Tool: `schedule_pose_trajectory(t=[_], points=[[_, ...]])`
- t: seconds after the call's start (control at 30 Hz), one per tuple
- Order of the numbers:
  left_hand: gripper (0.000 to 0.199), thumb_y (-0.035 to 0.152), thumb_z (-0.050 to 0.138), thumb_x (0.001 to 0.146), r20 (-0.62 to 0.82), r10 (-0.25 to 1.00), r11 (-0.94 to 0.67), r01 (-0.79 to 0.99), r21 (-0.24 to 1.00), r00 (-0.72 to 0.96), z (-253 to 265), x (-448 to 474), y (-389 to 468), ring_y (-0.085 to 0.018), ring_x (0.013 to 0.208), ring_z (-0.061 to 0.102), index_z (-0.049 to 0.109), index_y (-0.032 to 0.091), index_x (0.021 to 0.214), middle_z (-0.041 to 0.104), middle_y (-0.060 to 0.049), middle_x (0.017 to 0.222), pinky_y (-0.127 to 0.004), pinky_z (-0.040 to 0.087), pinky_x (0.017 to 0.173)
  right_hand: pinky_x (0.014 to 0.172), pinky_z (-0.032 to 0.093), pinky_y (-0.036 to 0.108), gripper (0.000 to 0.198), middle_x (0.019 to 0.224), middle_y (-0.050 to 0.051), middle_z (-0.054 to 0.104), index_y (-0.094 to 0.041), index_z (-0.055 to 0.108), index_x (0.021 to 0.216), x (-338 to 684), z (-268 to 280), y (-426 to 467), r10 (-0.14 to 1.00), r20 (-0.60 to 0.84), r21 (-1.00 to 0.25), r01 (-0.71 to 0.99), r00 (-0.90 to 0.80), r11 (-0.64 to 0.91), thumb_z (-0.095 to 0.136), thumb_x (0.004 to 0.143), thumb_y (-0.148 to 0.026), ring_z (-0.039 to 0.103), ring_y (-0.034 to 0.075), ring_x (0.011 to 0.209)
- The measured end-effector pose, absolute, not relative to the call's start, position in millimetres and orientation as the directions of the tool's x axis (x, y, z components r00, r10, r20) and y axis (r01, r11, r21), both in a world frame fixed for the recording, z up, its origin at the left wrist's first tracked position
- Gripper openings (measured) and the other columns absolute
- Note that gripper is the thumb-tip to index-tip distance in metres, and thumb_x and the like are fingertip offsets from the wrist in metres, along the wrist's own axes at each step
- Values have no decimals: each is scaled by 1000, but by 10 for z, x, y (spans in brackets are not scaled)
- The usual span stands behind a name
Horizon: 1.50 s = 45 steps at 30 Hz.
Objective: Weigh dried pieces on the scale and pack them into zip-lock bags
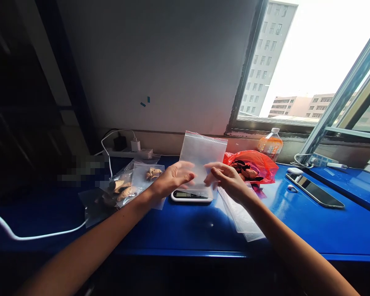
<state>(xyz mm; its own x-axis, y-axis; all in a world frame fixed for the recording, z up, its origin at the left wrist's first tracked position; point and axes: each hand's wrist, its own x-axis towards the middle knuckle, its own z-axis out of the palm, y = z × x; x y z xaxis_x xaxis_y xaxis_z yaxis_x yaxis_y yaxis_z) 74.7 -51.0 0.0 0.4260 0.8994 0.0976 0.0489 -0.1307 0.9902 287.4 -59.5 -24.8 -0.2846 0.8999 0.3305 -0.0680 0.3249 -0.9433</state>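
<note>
A clear zip bag (204, 150) with a red line along its top stands upright above a white digital scale (191, 197). My left hand (174, 179) is in front of the bag's lower left part, thumb and fingers apart. My right hand (230, 180) is at its lower right, fingers spread and slightly blurred. Neither hand visibly grips the bag. Whether the bag rests on the scale is hard to see. Beside my left hand lie clear bags holding tan dried pieces (154, 173). Behind my right hand is a red plastic bag (267, 166) with dark reddish-brown pieces (249, 172).
Flat clear bags (242, 218) lie under my right forearm on the blue table (185, 234). A phone (316, 191), a white earbud case (295, 171) and an orange drink bottle (271, 144) stand or lie to the right. A white cable (43, 236) and a power strip (126, 153) are at left.
</note>
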Motion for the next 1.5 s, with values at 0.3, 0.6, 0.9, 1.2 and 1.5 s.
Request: schedule_pose_trajectory(t=[0.3, 0.6, 0.9, 1.2, 1.5], points=[[45, 39, 79, 64, 86, 893, -122, 54, 991, 442, -6, 732, -483, -15, 72, 64, 62, 14, 97, 71, -6, 85, -25, 47, 66, 56, 45, 27, 46, 61, 0, 64, -15, 65, 99, 2803, -311, -589, 915, 263, -962, -11, -308, 273, 72, 70, -50, 59, 14, 56], [38, 39, 78, 64, 139, 896, -164, 23, 986, 422, -8, 700, -456, -13, 63, 63, 61, 15, 89, 69, -3, 76, -29, 49, 69, 63, 51, 30, 46, 72, 6, 71, -17, 65, 102, 2760, -249, -655, 919, 259, -962, 8, -298, 274, 62, 78, -56, 66, 17, 65], [31, 44, 67, 74, 284, 919, -310, 53, 949, 272, 47, 721, -499, -15, 70, 62, 64, 16, 87, 68, -4, 80, -29, 48, 69, 63, 51, 31, 52, 73, 8, 73, -13, 69, 100, 2810, -230, -655, 879, 237, -959, 45, -414, 279, 62, 76, -59, 69, 19, 67], [27, 41, 71, 69, 327, 905, -372, 133, 919, 274, 20, 729, -465, -17, 76, 61, 71, 15, 78, 70, -6, 82, -28, 47, 72, 69, 48, 32, 41, 80, 7, 71, -16, 70, 96, 2964, -188, -608, 880, 384, -889, 144, -280, 434, 62, 79, -52, 66, 19, 74], [34, 36, 64, 77, 343, 892, -403, 173, 899, 295, 31, 726, -513, -18, 84, 62, 68, 16, 104, 70, -8, 95, -29, 47, 74, 67, 44, 28, 25, 73, -3, 56, -22, 54, 98, 2896, -260, -556, 861, 496, -857, 98, -114, 506, 63, 75, -30, 57, 13, 68]])
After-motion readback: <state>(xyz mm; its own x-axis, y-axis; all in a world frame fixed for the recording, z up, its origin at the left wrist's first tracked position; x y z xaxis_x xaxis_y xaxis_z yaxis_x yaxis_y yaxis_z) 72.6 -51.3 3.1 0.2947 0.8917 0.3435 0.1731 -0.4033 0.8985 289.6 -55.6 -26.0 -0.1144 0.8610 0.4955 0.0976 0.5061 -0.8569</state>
